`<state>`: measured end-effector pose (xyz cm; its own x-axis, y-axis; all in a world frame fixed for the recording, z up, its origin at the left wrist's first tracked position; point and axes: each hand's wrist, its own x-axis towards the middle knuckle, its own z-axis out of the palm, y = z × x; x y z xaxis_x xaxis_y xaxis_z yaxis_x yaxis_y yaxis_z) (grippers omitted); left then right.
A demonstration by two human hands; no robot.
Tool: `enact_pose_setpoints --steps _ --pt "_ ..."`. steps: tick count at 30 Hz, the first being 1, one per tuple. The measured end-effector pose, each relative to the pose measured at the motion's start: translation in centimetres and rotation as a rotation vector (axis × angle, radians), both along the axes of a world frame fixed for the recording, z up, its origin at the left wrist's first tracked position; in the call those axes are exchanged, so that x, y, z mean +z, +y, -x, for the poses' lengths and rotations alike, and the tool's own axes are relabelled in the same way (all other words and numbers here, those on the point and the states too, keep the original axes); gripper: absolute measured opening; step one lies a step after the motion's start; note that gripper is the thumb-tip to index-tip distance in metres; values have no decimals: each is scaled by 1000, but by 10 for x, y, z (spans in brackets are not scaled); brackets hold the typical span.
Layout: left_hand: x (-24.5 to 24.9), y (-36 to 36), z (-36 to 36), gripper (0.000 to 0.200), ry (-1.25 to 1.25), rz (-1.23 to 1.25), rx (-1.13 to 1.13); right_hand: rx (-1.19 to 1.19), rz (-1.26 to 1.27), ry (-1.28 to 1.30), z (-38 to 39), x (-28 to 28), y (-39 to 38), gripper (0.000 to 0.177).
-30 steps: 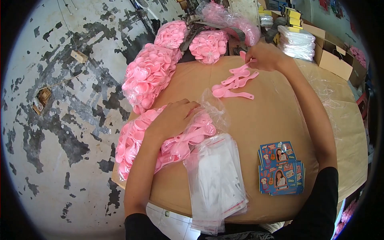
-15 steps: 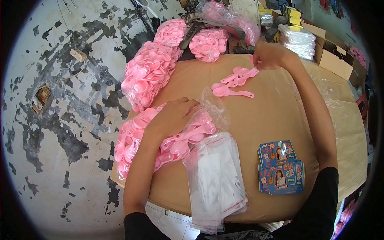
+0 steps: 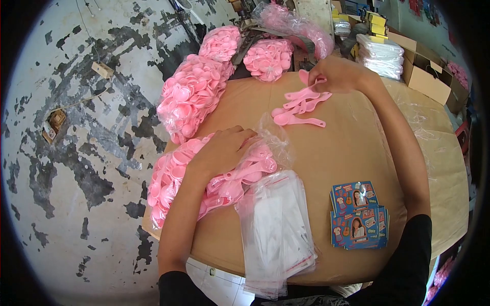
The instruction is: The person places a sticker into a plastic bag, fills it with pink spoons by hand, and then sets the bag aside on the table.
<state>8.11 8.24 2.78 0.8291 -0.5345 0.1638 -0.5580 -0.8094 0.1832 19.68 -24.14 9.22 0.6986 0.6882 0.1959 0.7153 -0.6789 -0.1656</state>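
Pink plastic measuring spoons (image 3: 298, 119) lie in a small loose pile on the brown table covering. Above the pile's far end, my right hand (image 3: 337, 75) has its fingers closed on a pink spoon (image 3: 304, 77). My left hand (image 3: 224, 148) rests on an opened clear plastic bag of pink spoons (image 3: 168, 176), fingers bent over the bag's film near its mouth; some fingertips are hidden. Several spoons (image 3: 250, 171) show through the film beside that hand. Directly below lies a stack of clear resealable bags (image 3: 278, 224).
Blue printed cards (image 3: 357, 219) lie stacked at the right front. Full bags of pink spoons (image 3: 191, 94) stand along the left and back edges. At the back right are a stack of white plastic packs (image 3: 379, 56) and an open cardboard box (image 3: 426, 71). A peeling wall (image 3: 76, 153) borders the left.
My right hand has moved a little to the left over the loose pile, and the spoons beneath it have shifted. My left hand stays on the bag.
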Motion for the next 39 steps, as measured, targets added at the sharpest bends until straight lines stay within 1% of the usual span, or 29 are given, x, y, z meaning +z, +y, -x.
enact_pose_setpoints --steps 2,4,6,8,10,12,13,14,16,17,21,24,27,30,32,33,36,39 --pt "1 -2 0 33 -11 31 -1 -4 -68 -10 -6 -3 -5 22" --pt "0 -4 0 34 -26 95 3 68 -33 -461 -7 -18 -4 21" --pt "8 -8 -1 36 11 173 31 154 -41 -399 -5 -25 4 22" --pt "15 -13 0 38 18 270 70 241 -76 180 19 -4 32 24" --pt "17 -18 3 41 -1 382 117 229 97 496 58 3 62 28" --pt "16 -19 2 42 -42 452 79 460 -114 323 55 -45 86 19" --pt "16 -19 2 43 -63 487 61 496 -140 230 56 -72 95 18" --pt "17 -20 3 43 -60 464 71 533 -163 134 56 -96 103 17" --pt "22 -21 6 42 -61 419 92 535 -205 83 50 -109 114 16" --pt "22 -20 5 42 -60 410 84 498 -217 135 44 -112 117 17" --pt "20 -19 3 41 -37 416 58 468 -149 312 56 -72 101 25" --pt "18 -16 3 42 -37 419 63 640 -321 256 50 -64 98 28" --pt "23 -17 6 43 15 441 108 429 -279 381 56 -50 92 29" --pt "25 -20 8 44 52 470 132 350 11 341 75 -39 97 28" --pt "26 -20 9 43 39 484 119 344 -32 295 58 -68 104 26" --pt "26 -22 10 43 24 496 106 340 -50 273 57 -74 108 26" --pt "24 -20 9 43 -6 522 100 533 -327 27 52 -70 103 26" --pt "25 -14 7 43 -30 558 83 447 -223 1 46 -61 93 31"
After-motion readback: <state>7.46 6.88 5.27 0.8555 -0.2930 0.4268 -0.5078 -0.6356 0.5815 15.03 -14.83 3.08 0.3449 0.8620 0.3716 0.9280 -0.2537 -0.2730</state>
